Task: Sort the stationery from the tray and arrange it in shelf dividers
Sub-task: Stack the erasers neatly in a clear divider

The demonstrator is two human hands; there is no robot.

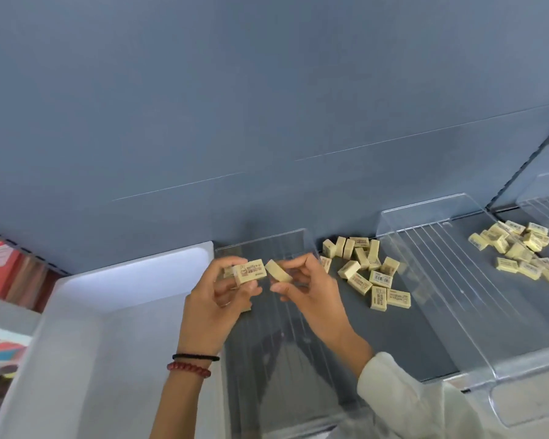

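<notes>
Left hand point(222, 293) holds eraser point(249, 270) crosswise, right hand point(311, 293) aslant.

The left hand point(222, 296) covers most of what it holds: behind the printed eraser point(250, 271) more pale blocks show between its fingers, but their number cannot be told. The right hand point(313, 291) hides part of the plain eraser point(278, 271). Left of the left hand, the white tray point(76, 312) runs off the bottom edge. Right of the right hand, the print on the loose erasers point(366, 274) is too small to read, and the far pile point(520, 248) is cut by the right edge.
</notes>
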